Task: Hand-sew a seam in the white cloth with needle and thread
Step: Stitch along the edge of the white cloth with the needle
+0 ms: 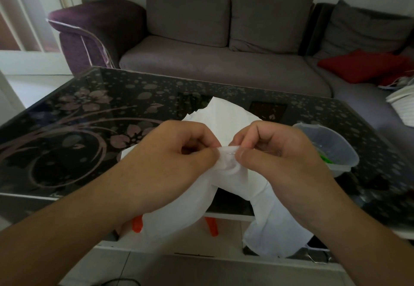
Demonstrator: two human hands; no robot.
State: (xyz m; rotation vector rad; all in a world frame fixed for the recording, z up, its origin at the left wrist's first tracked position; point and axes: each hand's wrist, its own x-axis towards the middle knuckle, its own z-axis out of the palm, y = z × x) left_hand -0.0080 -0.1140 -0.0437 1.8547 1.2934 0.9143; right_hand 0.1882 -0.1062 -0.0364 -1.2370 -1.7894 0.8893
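1. The cloth (226,180) is the landmark: it hangs raised above the near edge of the table (67,129), its far end resting on the glass, its near ends drooping off the edge.
2. The left hand (179,149) pinches a fold at the cloth's top, fingers curled tight, probably to keep the edge taut and steady for the stitch.
3. The right hand (275,149), just right of that fold, has its fingers closed around the needle (231,152), whose short bright length shows lying in the fold between the two thumbs.
4. I cannot make out the thread.
5. A tub (331,149) sits right of the cloth, likely within reach for supplies.
6. A sofa (201,61) stands beyond the cloth.
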